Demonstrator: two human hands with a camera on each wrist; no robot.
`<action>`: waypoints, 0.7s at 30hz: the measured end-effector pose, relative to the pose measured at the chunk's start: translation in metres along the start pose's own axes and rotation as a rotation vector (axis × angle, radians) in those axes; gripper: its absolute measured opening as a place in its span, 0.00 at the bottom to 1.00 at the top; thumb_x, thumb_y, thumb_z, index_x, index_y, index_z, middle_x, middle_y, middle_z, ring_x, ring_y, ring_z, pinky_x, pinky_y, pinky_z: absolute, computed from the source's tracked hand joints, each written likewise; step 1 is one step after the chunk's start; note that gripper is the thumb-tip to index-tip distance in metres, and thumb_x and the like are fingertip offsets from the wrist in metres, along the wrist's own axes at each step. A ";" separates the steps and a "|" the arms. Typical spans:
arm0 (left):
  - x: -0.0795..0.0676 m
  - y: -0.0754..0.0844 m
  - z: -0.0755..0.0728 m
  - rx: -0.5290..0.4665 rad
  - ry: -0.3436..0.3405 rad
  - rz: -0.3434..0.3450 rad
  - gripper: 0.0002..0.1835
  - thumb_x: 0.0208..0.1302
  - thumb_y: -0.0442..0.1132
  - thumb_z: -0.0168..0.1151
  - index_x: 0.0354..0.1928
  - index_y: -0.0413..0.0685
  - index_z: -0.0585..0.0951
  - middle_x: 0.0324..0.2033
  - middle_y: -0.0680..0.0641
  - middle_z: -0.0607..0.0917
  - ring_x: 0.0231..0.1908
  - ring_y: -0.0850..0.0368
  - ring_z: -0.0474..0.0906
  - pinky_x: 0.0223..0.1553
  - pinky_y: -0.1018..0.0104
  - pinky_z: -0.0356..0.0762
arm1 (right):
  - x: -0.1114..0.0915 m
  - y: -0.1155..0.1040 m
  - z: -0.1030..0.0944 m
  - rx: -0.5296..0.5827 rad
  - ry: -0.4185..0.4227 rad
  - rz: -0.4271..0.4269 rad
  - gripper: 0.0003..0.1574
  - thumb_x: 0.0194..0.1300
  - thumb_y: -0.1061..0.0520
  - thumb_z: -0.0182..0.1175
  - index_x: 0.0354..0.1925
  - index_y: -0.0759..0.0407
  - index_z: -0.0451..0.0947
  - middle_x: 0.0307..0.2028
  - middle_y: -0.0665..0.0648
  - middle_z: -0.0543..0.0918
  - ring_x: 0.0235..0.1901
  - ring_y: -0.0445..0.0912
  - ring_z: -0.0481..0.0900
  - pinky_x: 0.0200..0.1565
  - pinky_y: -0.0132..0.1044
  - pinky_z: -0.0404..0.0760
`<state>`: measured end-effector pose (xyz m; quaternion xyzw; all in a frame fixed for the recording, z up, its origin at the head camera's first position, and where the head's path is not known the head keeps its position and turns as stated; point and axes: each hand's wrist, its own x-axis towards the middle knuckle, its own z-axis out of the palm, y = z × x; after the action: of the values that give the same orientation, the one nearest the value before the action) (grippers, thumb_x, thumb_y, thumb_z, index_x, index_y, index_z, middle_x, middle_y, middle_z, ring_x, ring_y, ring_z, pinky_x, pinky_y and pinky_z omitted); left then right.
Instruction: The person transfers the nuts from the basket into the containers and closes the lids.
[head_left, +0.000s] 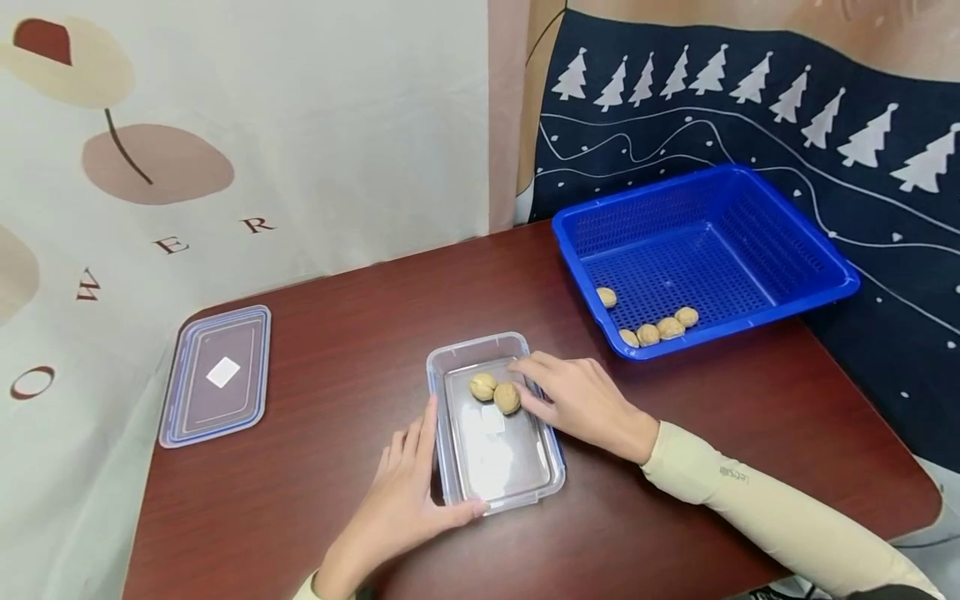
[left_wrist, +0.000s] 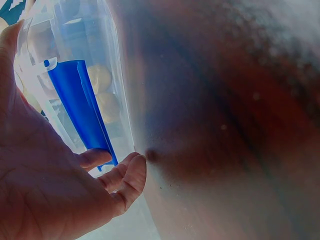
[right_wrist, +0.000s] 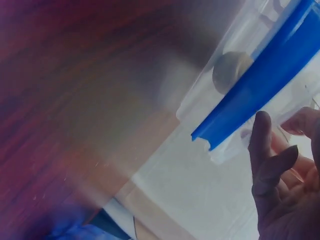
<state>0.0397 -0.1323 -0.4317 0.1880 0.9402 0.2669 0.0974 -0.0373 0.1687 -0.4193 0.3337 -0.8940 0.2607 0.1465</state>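
Observation:
A clear plastic container (head_left: 495, 467) with blue side latches stands on the table, two walnuts (head_left: 507, 398) side by side on its floor. My left hand (head_left: 401, 492) holds it at the near left corner, fingers along the left wall and thumb on the front rim. In the left wrist view, those fingertips lie by the blue latch (left_wrist: 80, 100). Reaching over the right rim, my right hand (head_left: 581, 400) has its fingertips inside, close beside the right-hand walnut, with thumb and forefinger apart. Through the wall in the right wrist view, a walnut (right_wrist: 232, 72) shows behind the blue latch (right_wrist: 260, 80).
A blue perforated basket (head_left: 705, 258) stands at the back right, with several walnuts (head_left: 648, 335) along its near left edges. On the table's left lies a clear lid (head_left: 217, 375) with a white label. Printed cloth (head_left: 360, 125) hangs behind the brown table (head_left: 322, 367).

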 end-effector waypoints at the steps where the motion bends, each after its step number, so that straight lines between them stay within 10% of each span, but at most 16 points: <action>1: -0.001 0.000 0.000 -0.001 0.001 -0.002 0.78 0.52 0.83 0.70 0.90 0.54 0.38 0.75 0.37 0.70 0.67 0.40 0.67 0.68 0.33 0.65 | -0.001 0.001 -0.002 0.011 0.021 -0.003 0.15 0.74 0.56 0.71 0.55 0.58 0.88 0.43 0.52 0.88 0.22 0.38 0.75 0.22 0.31 0.73; 21: -0.002 0.000 -0.005 -0.007 -0.005 -0.002 0.79 0.50 0.87 0.67 0.90 0.56 0.38 0.74 0.37 0.71 0.68 0.41 0.66 0.70 0.36 0.64 | 0.000 0.048 -0.061 0.040 0.352 0.137 0.18 0.68 0.67 0.70 0.56 0.58 0.90 0.44 0.54 0.91 0.29 0.42 0.82 0.29 0.31 0.74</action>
<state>0.0403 -0.1357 -0.4271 0.1875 0.9392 0.2694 0.1007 -0.0642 0.2340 -0.3872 0.2242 -0.8698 0.3423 0.2757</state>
